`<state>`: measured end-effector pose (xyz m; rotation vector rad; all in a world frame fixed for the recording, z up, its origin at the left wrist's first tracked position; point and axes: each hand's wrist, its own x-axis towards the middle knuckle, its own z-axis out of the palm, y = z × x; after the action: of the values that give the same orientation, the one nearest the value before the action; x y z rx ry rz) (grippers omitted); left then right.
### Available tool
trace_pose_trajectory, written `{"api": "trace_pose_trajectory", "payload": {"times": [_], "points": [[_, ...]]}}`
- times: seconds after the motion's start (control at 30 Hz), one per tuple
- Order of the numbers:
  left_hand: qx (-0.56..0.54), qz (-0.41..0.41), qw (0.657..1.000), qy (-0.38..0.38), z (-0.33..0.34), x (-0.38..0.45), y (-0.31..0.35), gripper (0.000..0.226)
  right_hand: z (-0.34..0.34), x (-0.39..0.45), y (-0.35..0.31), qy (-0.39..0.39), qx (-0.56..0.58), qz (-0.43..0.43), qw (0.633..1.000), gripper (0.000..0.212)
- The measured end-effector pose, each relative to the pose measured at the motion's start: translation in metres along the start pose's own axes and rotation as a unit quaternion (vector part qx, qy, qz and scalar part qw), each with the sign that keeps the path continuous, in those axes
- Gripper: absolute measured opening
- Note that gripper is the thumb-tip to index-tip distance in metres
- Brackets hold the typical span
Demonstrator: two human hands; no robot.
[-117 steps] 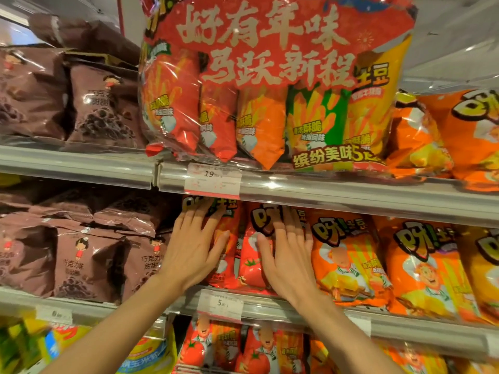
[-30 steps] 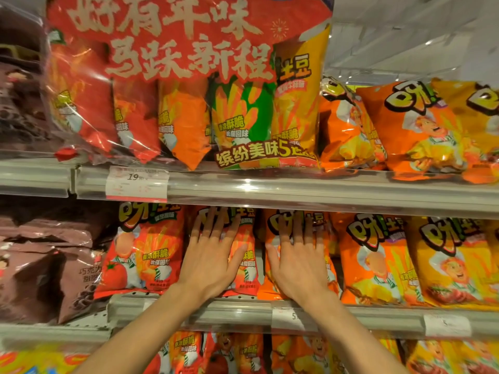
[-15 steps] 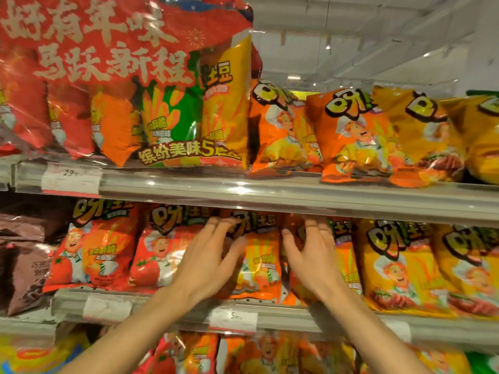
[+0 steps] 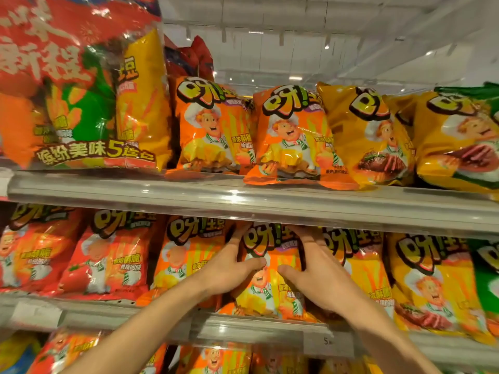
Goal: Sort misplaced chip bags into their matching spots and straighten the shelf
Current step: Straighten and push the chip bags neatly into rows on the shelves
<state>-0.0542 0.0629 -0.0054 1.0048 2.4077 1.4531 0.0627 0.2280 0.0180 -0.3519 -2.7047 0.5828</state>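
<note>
On the middle shelf point(image 4: 243, 329) an orange chip bag point(image 4: 270, 290) with a cartoon chef stands upright. My left hand point(image 4: 229, 268) grips its left edge, fingers behind the bag and thumb across the front. Its right edge is held the same way by my right hand point(image 4: 313, 271). Left of it stand another orange bag point(image 4: 183, 260) and red tomato bags point(image 4: 108, 255). Yellow bags point(image 4: 426, 282) stand to the right, with a green bag point(image 4: 487, 276) at the far right edge.
The upper shelf point(image 4: 243, 201) carries a large multi-pack point(image 4: 81, 98) at the left, two orange bags point(image 4: 283, 136), then yellow bags point(image 4: 378, 136). More bags point(image 4: 216, 360) fill the shelf below. A price tag point(image 4: 328, 341) sits on the middle rail.
The view has shifted right along the shelf. Both hands moved right from the red and orange bags and now clasp one orange bag from both sides instead of lying flat.
</note>
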Motion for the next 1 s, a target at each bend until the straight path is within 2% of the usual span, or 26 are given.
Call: {"api": "trace_pose_trajectory", "payload": {"times": [0.1, 0.23, 0.37, 0.53, 0.6, 0.73, 0.77, 0.9, 0.93, 1.0], "points": [[-0.020, -0.006, 1.000, 0.001, 0.000, 0.003, 0.001, 0.053, -0.005, 0.003, 0.002, -0.054, 0.002, 0.014, 0.998, 0.084], [-0.028, 0.003, 1.000, 0.013, -0.002, 0.004, -0.004, 0.075, -0.005, 0.004, 0.006, -0.068, 0.018, 0.000, 0.998, 0.095], [-0.022, 0.029, 0.999, 0.022, -0.001, 0.005, -0.002, 0.071, -0.004, 0.007, 0.008, -0.107, 0.051, -0.014, 0.993, 0.105], [-0.003, 0.024, 1.000, 0.012, -0.004, 0.007, 0.000, 0.065, 0.003, 0.010, 0.012, -0.082, 0.126, -0.009, 0.989, 0.114], [-0.001, 0.013, 1.000, 0.014, -0.007, 0.007, 0.002, 0.059, 0.003, 0.009, 0.012, -0.073, 0.133, 0.002, 0.988, 0.108], [0.009, 0.003, 1.000, 0.012, -0.011, 0.007, 0.008, 0.055, -0.001, 0.008, 0.006, -0.071, 0.130, 0.027, 0.989, 0.066], [0.018, 0.009, 1.000, 0.010, -0.012, 0.006, 0.009, 0.055, -0.001, 0.008, 0.005, -0.072, 0.123, 0.033, 0.989, 0.066], [0.099, 0.072, 0.992, 0.038, -0.014, -0.006, 0.009, 0.054, 0.001, 0.005, -0.003, -0.060, 0.046, 0.058, 0.995, 0.095], [0.121, 0.085, 0.987, 0.057, -0.016, -0.009, 0.006, 0.048, 0.001, 0.002, -0.005, -0.051, 0.031, 0.059, 0.996, 0.096], [0.205, 0.093, 0.967, 0.116, -0.027, -0.018, 0.000, 0.041, 0.000, -0.006, -0.013, -0.004, -0.022, 0.051, 0.998, 0.085]]}}
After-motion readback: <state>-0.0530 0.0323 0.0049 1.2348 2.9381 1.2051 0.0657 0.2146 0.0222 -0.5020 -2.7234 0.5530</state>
